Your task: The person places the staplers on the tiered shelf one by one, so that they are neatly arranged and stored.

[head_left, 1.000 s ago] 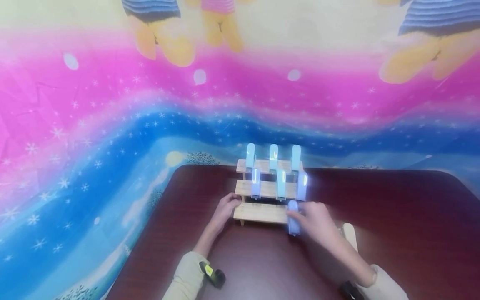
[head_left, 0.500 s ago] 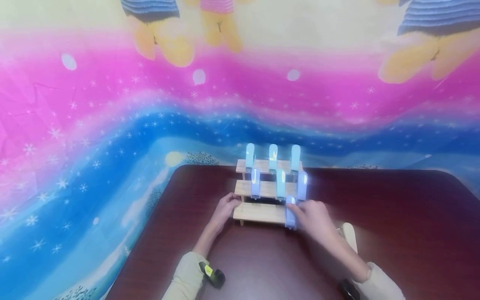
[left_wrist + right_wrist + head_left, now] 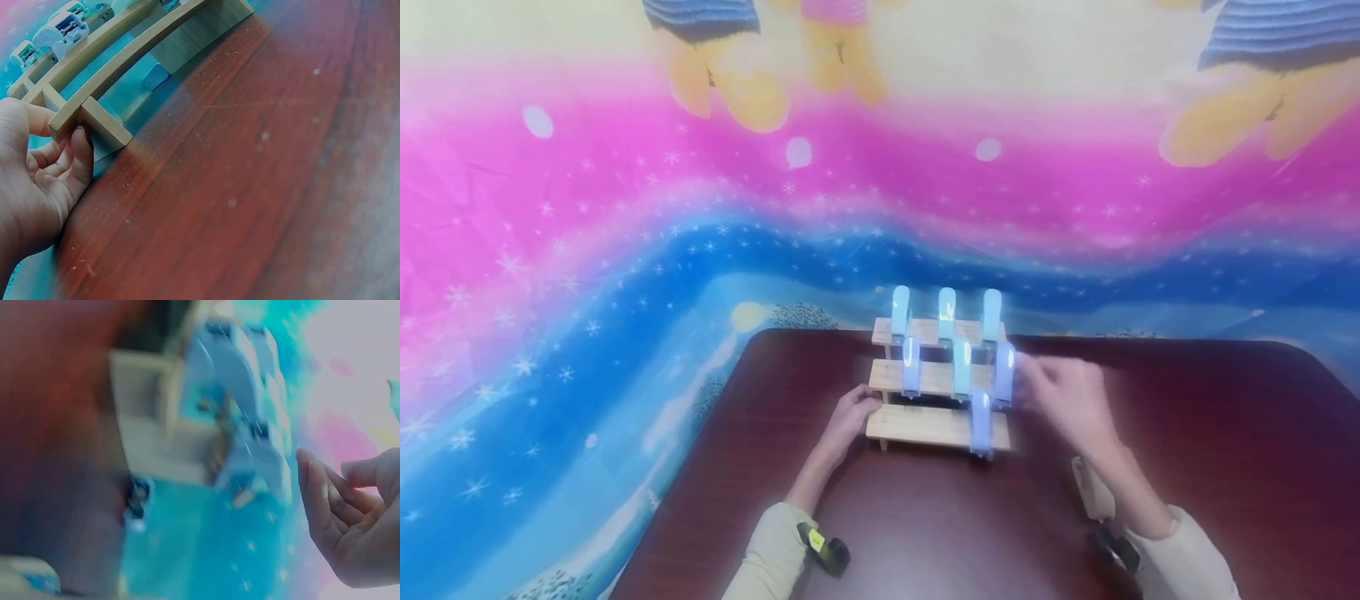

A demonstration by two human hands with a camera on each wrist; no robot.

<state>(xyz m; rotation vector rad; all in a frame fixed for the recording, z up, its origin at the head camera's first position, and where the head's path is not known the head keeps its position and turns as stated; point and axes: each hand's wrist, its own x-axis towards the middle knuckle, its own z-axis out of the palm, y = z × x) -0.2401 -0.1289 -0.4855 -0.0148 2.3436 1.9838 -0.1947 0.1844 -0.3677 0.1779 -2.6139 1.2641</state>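
Note:
A three-tier wooden rack [image 3: 917, 425] holds several small staplers, pale blue and lilac. My left hand [image 3: 850, 417] grips the left end of its lowest shelf; the left wrist view shows the thumb below the board [image 3: 125, 62] and the index finger at its end. A lilac stapler [image 3: 981, 423] stands upright near the right end of that lowest shelf. Beside the rack, level with the middle shelf's lilac end stapler [image 3: 1003, 372], is my right hand [image 3: 1075, 404], slightly blurred. Seen from the right wrist, this hand [image 3: 356, 519] has loosely bent fingers and holds nothing.
A cream stapler [image 3: 1093, 492] lies on the dark red table [image 3: 1225, 442], partly behind the right forearm. Three pale blue staplers line the top shelf [image 3: 925, 332]. A printed pink and blue cloth [image 3: 880, 192] hangs behind the table.
My right hand first shifted the lilac stapler slightly left and back on the lowest shelf, then let go and moved up and right. The left hand stayed on the rack.

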